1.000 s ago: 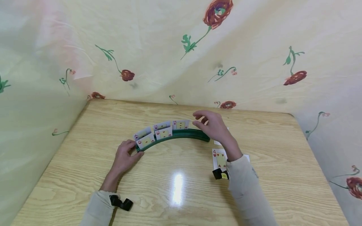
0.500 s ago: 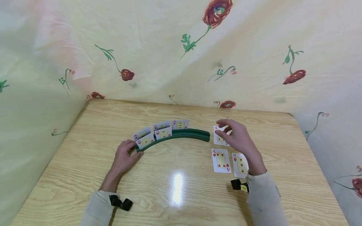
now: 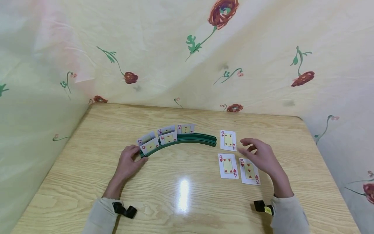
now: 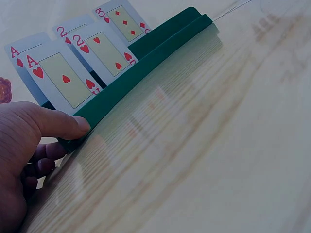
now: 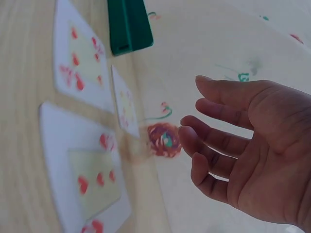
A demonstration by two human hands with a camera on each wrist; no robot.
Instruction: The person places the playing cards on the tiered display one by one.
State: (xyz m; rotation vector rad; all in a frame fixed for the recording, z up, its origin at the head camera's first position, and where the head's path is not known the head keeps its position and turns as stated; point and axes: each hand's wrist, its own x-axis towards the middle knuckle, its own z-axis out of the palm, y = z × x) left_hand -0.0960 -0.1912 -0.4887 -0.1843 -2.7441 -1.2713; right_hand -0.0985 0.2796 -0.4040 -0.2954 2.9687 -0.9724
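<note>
A curved green playing card holder (image 3: 196, 138) stands on the table, its left end gripped between the thumb and fingers of my left hand (image 3: 129, 162). In its back groove stand the ace, two and three of diamonds (image 4: 125, 23); the front groove bears the ace of hearts (image 4: 63, 75) and two of hearts (image 4: 104, 51). My right hand (image 3: 260, 156) hovers with loosely bent fingers, holding nothing. Near it, face up, lie the four of diamonds (image 3: 228, 140), the four of hearts (image 3: 228, 166) and the three of hearts (image 3: 249, 172).
The wooden table (image 3: 175, 195) reflects a bright streak of light. Behind it and at both sides hangs a pale flowered cloth (image 3: 163, 65). Each sleeve carries a black strap, such as the left strap (image 3: 125, 210).
My right hand has drawn back from beside the three of diamonds to the right and nearer me, uncovering the flat cards. The left hand and the card holder stay where they were.
</note>
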